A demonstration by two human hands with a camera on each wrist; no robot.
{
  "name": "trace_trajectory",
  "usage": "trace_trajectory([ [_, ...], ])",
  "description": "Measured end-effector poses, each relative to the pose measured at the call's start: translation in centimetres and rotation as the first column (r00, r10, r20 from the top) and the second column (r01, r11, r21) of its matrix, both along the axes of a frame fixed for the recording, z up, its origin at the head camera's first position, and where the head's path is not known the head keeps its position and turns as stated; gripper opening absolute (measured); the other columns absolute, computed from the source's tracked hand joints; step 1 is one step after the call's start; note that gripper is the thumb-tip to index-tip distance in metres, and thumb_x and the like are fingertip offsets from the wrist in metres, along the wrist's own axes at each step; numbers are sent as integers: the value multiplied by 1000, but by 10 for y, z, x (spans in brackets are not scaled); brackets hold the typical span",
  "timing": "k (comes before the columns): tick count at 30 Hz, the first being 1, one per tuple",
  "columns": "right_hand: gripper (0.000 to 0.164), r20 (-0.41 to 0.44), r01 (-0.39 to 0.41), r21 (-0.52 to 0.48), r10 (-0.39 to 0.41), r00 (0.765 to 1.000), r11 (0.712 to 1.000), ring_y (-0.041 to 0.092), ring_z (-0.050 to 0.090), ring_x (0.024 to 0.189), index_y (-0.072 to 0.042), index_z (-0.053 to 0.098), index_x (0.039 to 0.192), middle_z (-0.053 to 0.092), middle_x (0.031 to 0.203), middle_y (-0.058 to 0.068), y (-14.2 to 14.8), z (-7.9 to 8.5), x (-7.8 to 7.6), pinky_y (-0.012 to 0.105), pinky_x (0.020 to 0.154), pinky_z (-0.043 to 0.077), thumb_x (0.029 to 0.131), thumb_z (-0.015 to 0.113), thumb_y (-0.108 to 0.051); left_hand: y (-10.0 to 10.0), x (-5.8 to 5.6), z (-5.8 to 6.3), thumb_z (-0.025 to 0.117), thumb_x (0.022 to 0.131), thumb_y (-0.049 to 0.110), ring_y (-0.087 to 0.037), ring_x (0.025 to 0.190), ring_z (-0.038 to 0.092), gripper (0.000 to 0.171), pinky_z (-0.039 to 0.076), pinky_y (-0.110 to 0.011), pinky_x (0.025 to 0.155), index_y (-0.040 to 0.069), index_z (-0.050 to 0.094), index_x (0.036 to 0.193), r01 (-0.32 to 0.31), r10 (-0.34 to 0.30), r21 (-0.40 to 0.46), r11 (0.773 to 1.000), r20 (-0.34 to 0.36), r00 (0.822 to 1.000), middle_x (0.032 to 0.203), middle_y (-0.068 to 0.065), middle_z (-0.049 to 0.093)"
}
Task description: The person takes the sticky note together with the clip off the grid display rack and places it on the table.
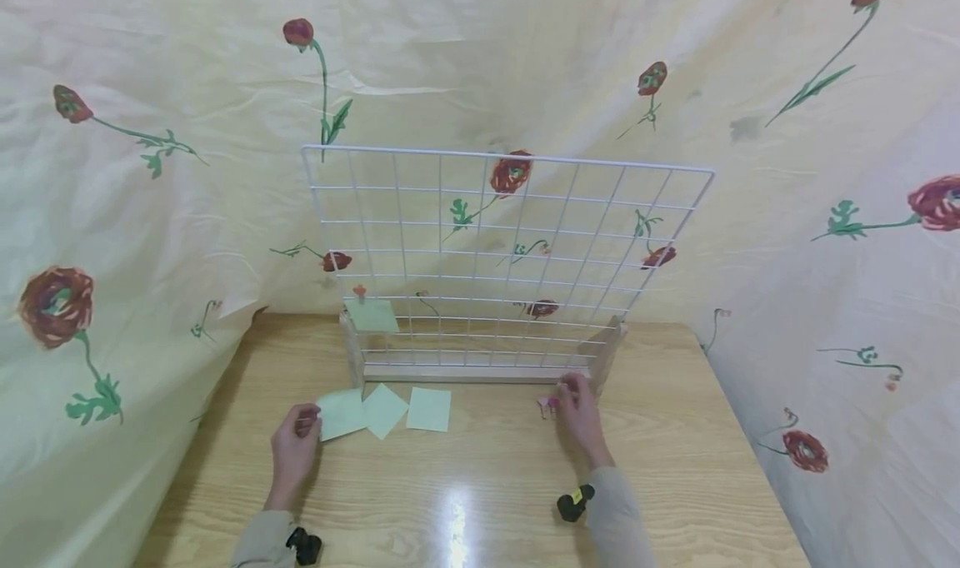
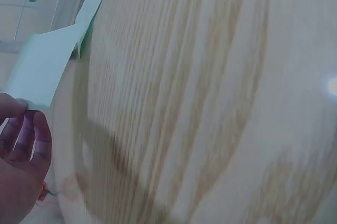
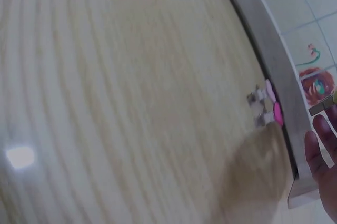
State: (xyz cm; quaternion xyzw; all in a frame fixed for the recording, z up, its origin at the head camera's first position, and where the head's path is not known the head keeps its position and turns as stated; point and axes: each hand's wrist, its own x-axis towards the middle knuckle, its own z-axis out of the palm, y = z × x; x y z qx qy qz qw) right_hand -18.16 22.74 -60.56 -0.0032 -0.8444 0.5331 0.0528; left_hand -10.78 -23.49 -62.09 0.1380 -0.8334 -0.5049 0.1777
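My left hand (image 1: pixel 295 447) pinches the edge of a pale green paper note (image 2: pixel 42 68) between thumb and fingers, lifting it off the table at the left. Two more green notes (image 1: pixel 385 410) (image 1: pixel 429 409) lie to its right, the nearer one overlapping it in the head view. At the right end of the rack, my right hand (image 1: pixel 581 418) holds a small clip (image 3: pixel 320 108) with a metal end and a bit of yellow, partly cut off in the right wrist view. Two pink clips (image 3: pixel 278 113) with metal ends lie on the table beside that hand.
A white wire grid (image 1: pixel 465 189) stands upright in a wooden base (image 1: pixel 472 373) at the table's back. One green note (image 1: pixel 372 315) hangs at its lower left from a red clip (image 1: pixel 360 291). Flower-printed cloth (image 1: pixel 187 35) surrounds the wooden table (image 1: pixel 675 435).
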Motion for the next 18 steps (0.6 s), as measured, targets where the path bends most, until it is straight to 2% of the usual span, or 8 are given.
trace_trajectory([
  [3, 26, 34, 8, -1, -8, 999, 1000, 41, 56, 109, 2, 47, 124, 53, 121, 26, 5, -2, 3, 53, 90, 49, 103, 44, -11, -4, 2, 0, 58, 88, -11, -29, 92, 60, 20, 40, -1, 71, -6, 59, 108, -5, 5, 3, 1000, -21, 1000, 103, -21, 63],
  [6, 26, 72, 14, -6, -14, 997, 1000, 38, 55, 111, 1, 48, 125, 53, 123, 24, 10, -6, 5, 53, 92, 47, 103, 43, -14, -9, 3, -1, 59, 87, -13, -21, 88, 59, 21, 41, -1, 71, -7, 60, 106, -15, 15, -2, 1000, -39, 999, 100, -22, 63],
  [9, 26, 95, 23, 1, -23, 995, 1000, 36, 54, 112, -1, 49, 125, 54, 123, 22, 13, -9, 7, 52, 95, 46, 103, 43, -14, -12, 3, 0, 59, 87, -14, -18, 87, 58, 20, 41, -2, 71, -7, 60, 106, -22, 22, 0, 1000, -33, 999, 100, -22, 63],
  [15, 23, 99, 31, 90, -40, 994, 995, 36, 54, 110, 3, 52, 120, 57, 117, 23, 15, -12, 8, 51, 95, 46, 102, 44, -10, -18, 3, 1, 55, 89, -12, -34, 93, 59, 20, 38, -1, 71, -9, 59, 108, -9, 10, -17, 1000, 34, 999, 102, -25, 62],
  [18, 21, 101, 37, 129, -50, 994, 991, 36, 55, 106, 4, 53, 117, 58, 113, 22, 15, -13, 8, 51, 93, 46, 101, 45, -7, -21, 0, -2, 54, 90, -10, -34, 95, 59, 21, 43, -10, 74, -8, 59, 110, 5, -1, -44, 999, 83, 997, 104, -25, 62],
])
